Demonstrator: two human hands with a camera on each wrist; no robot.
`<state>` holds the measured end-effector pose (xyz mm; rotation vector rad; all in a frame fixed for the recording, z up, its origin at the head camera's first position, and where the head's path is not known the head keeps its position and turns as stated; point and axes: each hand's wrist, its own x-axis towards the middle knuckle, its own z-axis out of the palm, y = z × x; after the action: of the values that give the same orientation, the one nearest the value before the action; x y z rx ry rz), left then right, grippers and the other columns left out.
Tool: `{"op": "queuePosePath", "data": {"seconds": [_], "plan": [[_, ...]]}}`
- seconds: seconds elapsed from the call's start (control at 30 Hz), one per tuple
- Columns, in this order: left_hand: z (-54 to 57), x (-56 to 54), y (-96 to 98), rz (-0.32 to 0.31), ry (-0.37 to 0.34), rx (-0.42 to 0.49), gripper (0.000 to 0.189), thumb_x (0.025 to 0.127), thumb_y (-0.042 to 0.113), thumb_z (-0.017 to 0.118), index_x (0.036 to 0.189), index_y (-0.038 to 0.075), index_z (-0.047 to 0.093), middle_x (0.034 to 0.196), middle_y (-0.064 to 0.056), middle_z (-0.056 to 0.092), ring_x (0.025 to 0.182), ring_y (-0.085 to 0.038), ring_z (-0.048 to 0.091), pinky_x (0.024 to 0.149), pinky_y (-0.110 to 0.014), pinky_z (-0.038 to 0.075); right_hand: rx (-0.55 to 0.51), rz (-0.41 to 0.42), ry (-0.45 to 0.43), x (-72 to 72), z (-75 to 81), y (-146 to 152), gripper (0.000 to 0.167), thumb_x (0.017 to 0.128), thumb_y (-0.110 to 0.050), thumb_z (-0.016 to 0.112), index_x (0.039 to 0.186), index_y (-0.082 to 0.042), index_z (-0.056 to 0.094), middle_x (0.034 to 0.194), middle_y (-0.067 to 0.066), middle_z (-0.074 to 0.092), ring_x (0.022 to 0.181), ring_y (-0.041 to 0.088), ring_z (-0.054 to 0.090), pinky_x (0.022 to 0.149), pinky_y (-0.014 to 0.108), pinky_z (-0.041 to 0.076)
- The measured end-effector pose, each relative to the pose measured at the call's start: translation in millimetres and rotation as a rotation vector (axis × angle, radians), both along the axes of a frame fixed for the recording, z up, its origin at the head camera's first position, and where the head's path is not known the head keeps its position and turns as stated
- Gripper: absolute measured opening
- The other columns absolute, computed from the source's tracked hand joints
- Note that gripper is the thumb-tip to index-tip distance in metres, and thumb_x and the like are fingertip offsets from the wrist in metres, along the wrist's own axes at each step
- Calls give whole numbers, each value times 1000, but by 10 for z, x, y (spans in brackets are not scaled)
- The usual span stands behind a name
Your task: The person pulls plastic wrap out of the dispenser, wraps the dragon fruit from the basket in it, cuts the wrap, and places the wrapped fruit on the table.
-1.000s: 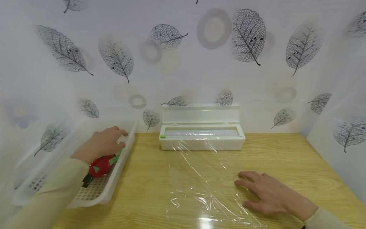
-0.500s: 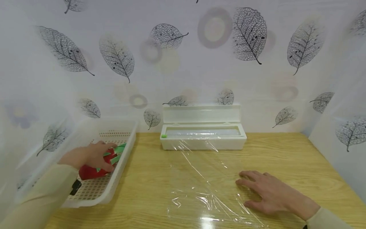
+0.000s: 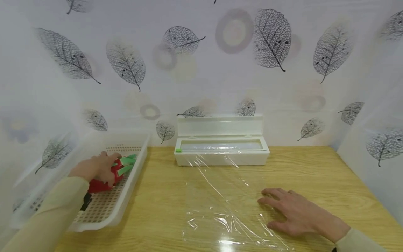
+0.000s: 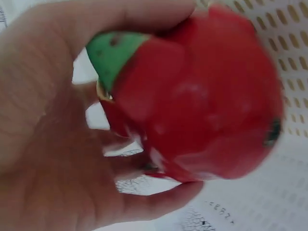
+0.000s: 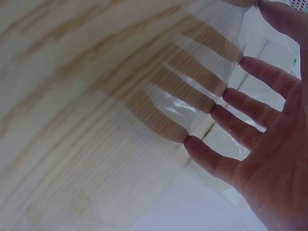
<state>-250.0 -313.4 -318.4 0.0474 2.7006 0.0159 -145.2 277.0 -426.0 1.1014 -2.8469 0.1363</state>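
Observation:
My left hand [image 3: 97, 168] is inside the white basket, gripping a dragon fruit [image 3: 100, 186]. Red skin and green leafy tips show past the fingers. In the left wrist view the dragon fruit [image 4: 211, 91] lies between the thumb and the curled fingers, close over the basket's perforated floor. My right hand [image 3: 294, 212] rests with spread fingers on the table, at the right edge of a sheet of cling film [image 3: 217, 196]. Seen from the right wrist, the fingertips [image 5: 192, 143] touch down on the shiny surface. The film runs toward me from a white dispenser box [image 3: 221, 159].
The plastic basket [image 3: 129, 189] stands at the left of the wooden table [image 3: 157, 210]. The dispenser's lid [image 3: 220, 126] is raised, and a green slider [image 3: 178, 150] sits at its left end. Leaf-printed sheeting [image 3: 201, 84] encloses the back and sides.
My left hand has lowered onto the dragon fruit and closed around it, then shifted slightly left with it inside the basket. The right hand, film and dispenser have stayed put.

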Motion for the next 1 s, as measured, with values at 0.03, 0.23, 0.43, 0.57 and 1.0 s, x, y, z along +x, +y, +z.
{"op": "queuePosePath", "data": {"seconds": [0.03, 0.23, 0.43, 0.57, 1.0], "plan": [[-17, -17, -19, 11, 20, -4, 101, 67, 22, 83, 150, -1, 31, 129, -44, 36, 94, -46, 52, 69, -52, 51, -2, 1, -1, 3, -1, -1, 62, 84, -61, 72, 134, -26, 62, 140, 8, 61, 122, 33, 62, 84, 63, 55], [-104, -40, -75, 1, 78, 5, 103, 70, 31, 83, 152, 2, 27, 138, -48, 26, 115, -65, 42, 76, -66, 51, 1, 10, 6, 13, -4, -4, 61, 85, -61, 71, 134, -26, 62, 139, 8, 61, 120, 32, 63, 84, 60, 55], [-56, 0, -43, -68, 54, -36, 121, 61, 21, 97, 157, 11, 24, 141, -45, 31, 108, -62, 52, 74, -60, 56, 7, 3, 7, 6, 4, 1, 62, 85, -62, 71, 135, -26, 62, 139, 8, 61, 121, 32, 63, 84, 61, 55], [-27, 18, -37, -63, 90, -41, 118, 59, 19, 96, 156, 14, 30, 127, -40, 44, 88, -46, 58, 64, -49, 56, 8, -2, -5, 4, 12, -2, 61, 85, -62, 71, 135, -27, 62, 140, 8, 61, 121, 32, 63, 84, 61, 55], [-96, -29, -28, -10, 91, -23, 99, 63, 20, 85, 149, 18, 37, 120, -42, 37, 91, -49, 54, 61, -52, 57, 5, 5, 31, 5, 4, -5, 61, 84, -61, 73, 133, -27, 63, 137, 6, 62, 120, 29, 63, 83, 55, 55]]}}
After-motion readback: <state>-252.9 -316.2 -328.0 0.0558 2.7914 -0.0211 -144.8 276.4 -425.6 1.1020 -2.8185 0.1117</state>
